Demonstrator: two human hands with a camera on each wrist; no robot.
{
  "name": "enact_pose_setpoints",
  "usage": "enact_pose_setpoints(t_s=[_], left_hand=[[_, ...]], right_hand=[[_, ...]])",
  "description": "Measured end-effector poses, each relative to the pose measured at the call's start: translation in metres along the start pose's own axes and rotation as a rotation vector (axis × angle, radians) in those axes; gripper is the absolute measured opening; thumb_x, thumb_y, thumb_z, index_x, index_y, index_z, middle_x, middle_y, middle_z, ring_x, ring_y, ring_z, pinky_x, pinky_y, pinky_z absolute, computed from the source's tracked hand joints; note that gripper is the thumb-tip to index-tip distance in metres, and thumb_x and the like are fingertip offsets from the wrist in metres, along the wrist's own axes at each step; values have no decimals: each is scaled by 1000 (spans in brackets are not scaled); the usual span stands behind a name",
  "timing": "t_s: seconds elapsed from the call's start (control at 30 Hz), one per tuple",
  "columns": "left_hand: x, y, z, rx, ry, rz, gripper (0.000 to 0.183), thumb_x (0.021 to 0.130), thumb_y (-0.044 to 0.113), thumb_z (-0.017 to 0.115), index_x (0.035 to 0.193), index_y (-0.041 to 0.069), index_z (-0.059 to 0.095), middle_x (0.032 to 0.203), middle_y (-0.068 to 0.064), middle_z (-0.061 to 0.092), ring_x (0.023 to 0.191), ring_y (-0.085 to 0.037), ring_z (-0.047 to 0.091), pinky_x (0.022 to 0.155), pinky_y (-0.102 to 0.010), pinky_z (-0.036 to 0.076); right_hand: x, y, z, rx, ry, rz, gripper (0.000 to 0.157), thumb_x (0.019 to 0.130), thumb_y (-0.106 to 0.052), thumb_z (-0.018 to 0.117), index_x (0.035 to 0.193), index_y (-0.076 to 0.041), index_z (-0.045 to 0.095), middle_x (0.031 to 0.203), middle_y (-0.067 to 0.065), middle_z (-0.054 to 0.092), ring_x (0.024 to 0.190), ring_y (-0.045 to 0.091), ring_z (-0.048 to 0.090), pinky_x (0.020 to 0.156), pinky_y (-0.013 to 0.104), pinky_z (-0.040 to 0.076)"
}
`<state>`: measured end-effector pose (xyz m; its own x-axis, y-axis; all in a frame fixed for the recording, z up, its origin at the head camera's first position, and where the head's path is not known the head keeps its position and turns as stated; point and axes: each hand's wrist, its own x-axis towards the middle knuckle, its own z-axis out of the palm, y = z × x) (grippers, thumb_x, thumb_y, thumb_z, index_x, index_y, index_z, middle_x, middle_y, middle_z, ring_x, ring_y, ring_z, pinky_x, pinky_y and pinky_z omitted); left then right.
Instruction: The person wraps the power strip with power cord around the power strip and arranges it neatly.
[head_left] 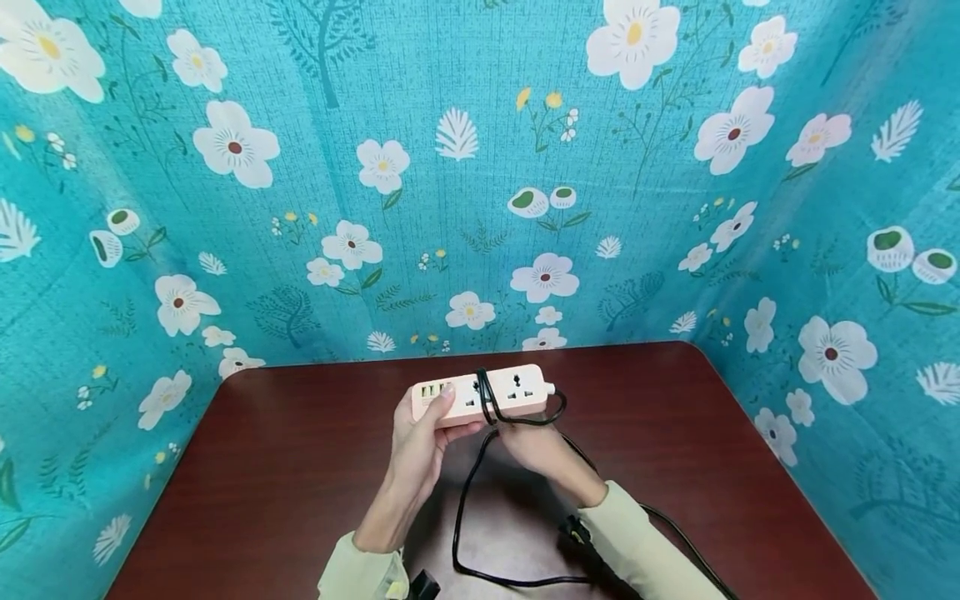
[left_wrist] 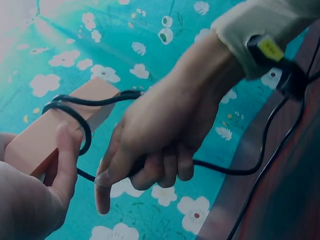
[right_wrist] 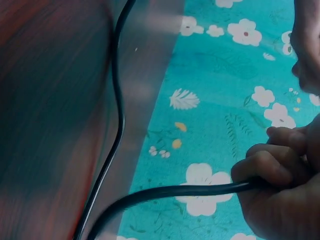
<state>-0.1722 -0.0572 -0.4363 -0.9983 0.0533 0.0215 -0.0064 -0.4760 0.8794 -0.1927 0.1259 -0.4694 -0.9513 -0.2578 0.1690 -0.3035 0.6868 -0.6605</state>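
A white and pale pink power strip (head_left: 528, 385) with sockets and USB ports is held above the table. My left hand (head_left: 416, 442) grips its left end, thumb on top by the ports. Black cord (head_left: 486, 398) is looped around the strip's middle and leaves from its right end. Below the strip, my right hand (head_left: 536, 446) is partly hidden in the head view. In the left wrist view the right hand (left_wrist: 160, 130) has its fingers curled round the cord (left_wrist: 225, 171), index finger pointing down. The right wrist view shows the cord (right_wrist: 200, 190) running out of that fist.
A dark red-brown table (head_left: 300, 467) lies beneath. Loose cord (head_left: 457, 517) hangs down and trails across the table, with another length beside the right forearm. Turquoise floral cloth (head_left: 450, 208) stands behind and at both sides.
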Motion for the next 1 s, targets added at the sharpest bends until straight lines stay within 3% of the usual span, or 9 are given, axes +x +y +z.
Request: enact_pose_setpoints(t_s=[0.13,0.2,0.3,0.43,0.63,0.83,1.0], left_hand=[[7,0,-1,36,64,16,34,104,17,63,129,1,47,93,-3,75,65,-11,72,55,-21,53],[11,1,-1,49,76,11,33,104,19,63,129,2,48,90,-2,75,63,-9,68,53,-20,46],[17,4,-2,59,105,18,33,105,21,62,130,3,49,92,-2,75,63,-9,67,53,-20,44],[25,6,-2,98,182,56,35,105,25,63,131,4,51,96,-1,74,71,-9,71,57,-21,46],[31,-1,-4,238,277,75,44,103,30,67,133,5,47,107,0,68,85,-9,69,70,-28,55],[34,-11,-9,297,285,157,36,103,26,68,123,6,47,97,-2,75,71,-7,74,61,-22,52],[36,-14,-14,398,271,261,31,101,18,71,114,4,46,94,-11,74,67,-13,76,64,-21,55]], right_hand=[[1,-4,1,79,-125,173,41,112,-44,43,93,-15,64,64,-5,43,56,13,41,60,31,38],[2,-5,1,178,-150,214,50,110,-57,40,91,-16,63,62,-5,46,54,15,48,59,32,41],[4,-4,1,260,-167,148,48,111,-55,39,108,-16,67,61,-3,50,55,16,54,58,31,46],[4,-3,4,262,-150,1,30,115,-33,38,131,-21,60,67,-6,52,56,8,45,59,25,42],[-1,-8,11,226,-136,-75,26,115,-26,41,96,-18,57,69,-9,52,55,2,41,57,22,39],[-6,-15,7,210,-96,-124,26,113,-28,46,115,-16,70,64,-12,45,54,-1,39,62,21,43],[-8,-19,-1,99,-87,-155,23,112,-23,51,105,-15,71,64,-14,42,57,-2,32,64,21,39]])
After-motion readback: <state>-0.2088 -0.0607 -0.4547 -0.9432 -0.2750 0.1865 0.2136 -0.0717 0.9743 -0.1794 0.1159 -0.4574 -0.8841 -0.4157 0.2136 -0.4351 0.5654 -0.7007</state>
